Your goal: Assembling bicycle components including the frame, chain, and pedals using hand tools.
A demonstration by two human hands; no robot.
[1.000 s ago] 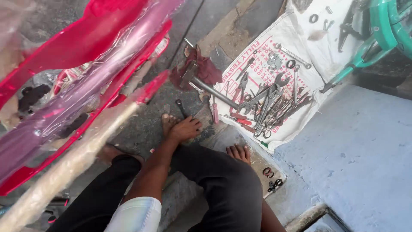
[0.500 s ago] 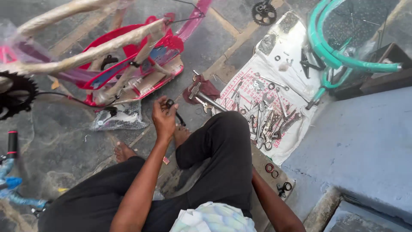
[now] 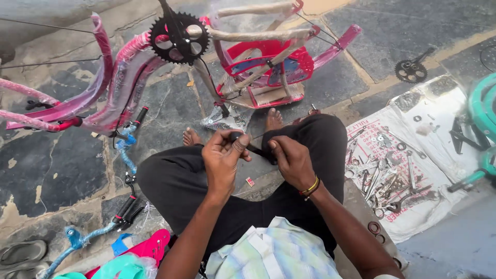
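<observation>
at nine o'clock a pink bicycle frame [image 3: 77, 103] wrapped in clear plastic was seen lying on the stone floor [image 3: 57, 170], with a black-gripped blue handlebar [image 3: 126, 150] just beside it toward the centre. at seven o'clock a grey sandal [image 3: 20, 253] and a second blue handlebar [image 3: 88, 240] were found near the person's knee. at twelve o'clock a black toothed chainring [image 3: 179, 37] was seen raised above the floor, and to its right a red child's seat [image 3: 268, 70] bound with paper-wrapped tubes.

at the centre the left hand [image 3: 223, 163] was held above the lap, its grip closed on the rounded end of a small black part [image 3: 243, 142], thumb and fingers pinched around it. just to the right the right hand [image 3: 290, 161] was closed on the other end of the same part, a yellow and dark wristband [image 3: 310, 187] being worn on the wrist. the part was thus held between both hands, over the black trousers and in front of the bare feet; what kind of part it was could not be told.

at three o'clock a white cloth [image 3: 413, 170] was spread on the floor, with spanners and small metal parts [image 3: 385, 181] scattered over it. at one o'clock a black crank with sprocket [image 3: 412, 70] lay apart, and at the right edge a teal frame [image 3: 483, 113] was partly seen.
</observation>
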